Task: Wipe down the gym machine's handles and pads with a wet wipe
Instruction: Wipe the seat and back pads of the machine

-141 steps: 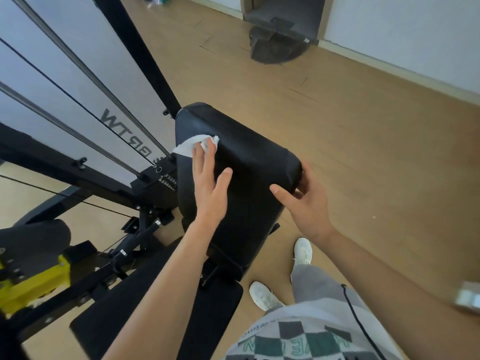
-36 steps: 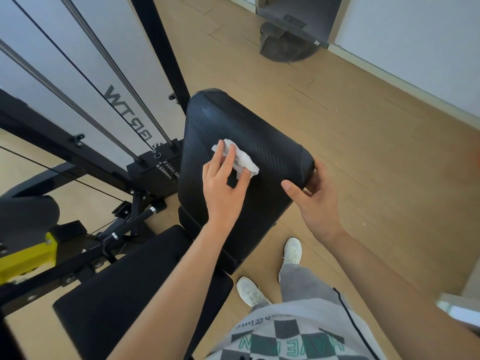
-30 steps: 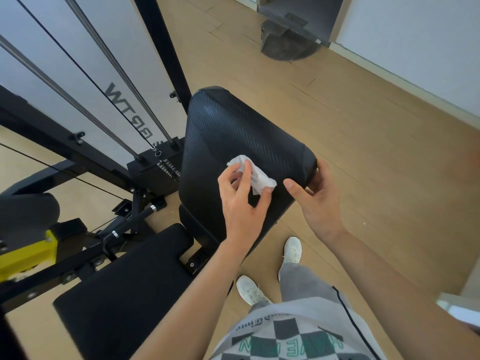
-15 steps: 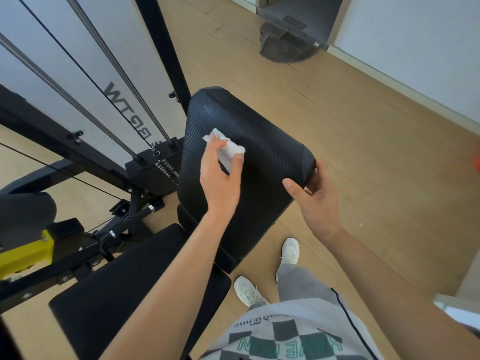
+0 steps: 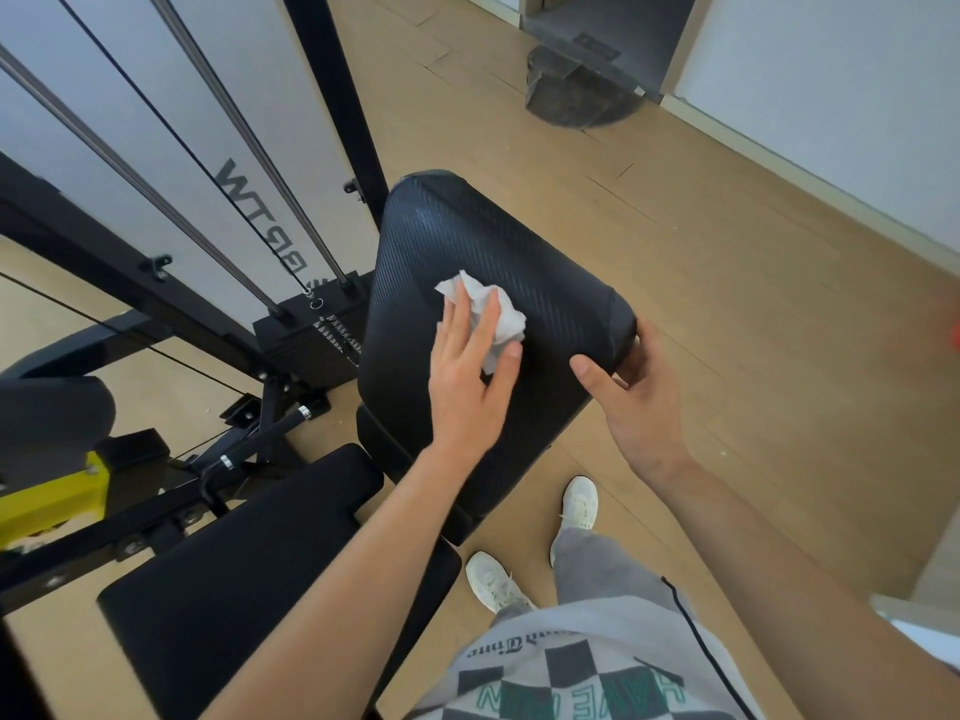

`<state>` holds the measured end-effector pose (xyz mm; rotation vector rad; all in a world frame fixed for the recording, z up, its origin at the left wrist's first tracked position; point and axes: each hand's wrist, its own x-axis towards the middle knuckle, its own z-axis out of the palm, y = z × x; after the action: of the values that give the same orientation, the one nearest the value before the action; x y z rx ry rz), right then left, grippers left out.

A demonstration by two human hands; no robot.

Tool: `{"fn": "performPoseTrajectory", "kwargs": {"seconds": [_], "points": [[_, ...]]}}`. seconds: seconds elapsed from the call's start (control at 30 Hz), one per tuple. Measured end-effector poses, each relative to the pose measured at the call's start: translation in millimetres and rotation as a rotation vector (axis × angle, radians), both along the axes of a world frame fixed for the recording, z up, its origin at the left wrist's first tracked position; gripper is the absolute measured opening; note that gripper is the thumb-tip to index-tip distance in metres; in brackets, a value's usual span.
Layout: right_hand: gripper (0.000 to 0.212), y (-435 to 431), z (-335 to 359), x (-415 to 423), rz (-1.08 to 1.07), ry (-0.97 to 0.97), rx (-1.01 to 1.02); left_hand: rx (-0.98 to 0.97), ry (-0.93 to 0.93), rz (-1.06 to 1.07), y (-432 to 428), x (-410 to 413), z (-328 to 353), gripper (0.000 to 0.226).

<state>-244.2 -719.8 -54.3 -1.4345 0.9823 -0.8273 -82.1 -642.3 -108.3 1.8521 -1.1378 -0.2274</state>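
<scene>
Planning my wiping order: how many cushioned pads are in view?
3: the upright back pad under the wipe, the seat pad below it, a rounded pad at far left. Others may be hidden.

Bright daylight, soft shadows; wide-angle bend at edges, sharp centre.

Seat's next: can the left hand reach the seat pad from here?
Probably yes: the left hand presses the wipe on the back pad, and nothing blocks the seat pad close below.
</scene>
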Motion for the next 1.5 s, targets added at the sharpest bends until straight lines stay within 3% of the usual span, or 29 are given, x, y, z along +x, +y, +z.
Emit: {"fn": "performPoseTrajectory", "kwargs": {"seconds": [0.1,0.4,0.77,1.07,1.37,1.5], "points": [[0.06,0.2,-0.5,-0.4,0.002,0.014,-0.002,0.026,0.032,0.011,-6.3,23.6,8.0,0.063],[0.055,0.7,-1.1,0.1,-0.003,-0.012,-0.006,0.089,-0.283,-0.252,32.4,-9.1,-16.7,0.063],[0.049,-0.6,-1.8,-4.3,0.03,-0.061,0.022,0.035,-0.309,-0.195,2.9,0.3,5.5,0.056],[0.042,1.6,-5.1,-5.0,0.055,-0.095,0.054,0.136,-0.459,-0.369,51.6,-42.7,-38.6,0.055],[0.05,11.7,-13.3,-1.9,0.007,-0.045,0.024,0.262,-0.141,-0.004,4.6,36.6,1.5,0.065],[0.048,10.8,-14.2,-2.4,0.02,-0.064,0.021,0.243,-0.129,-0.032,-4.6,41.9,11.3,0.069]]}}
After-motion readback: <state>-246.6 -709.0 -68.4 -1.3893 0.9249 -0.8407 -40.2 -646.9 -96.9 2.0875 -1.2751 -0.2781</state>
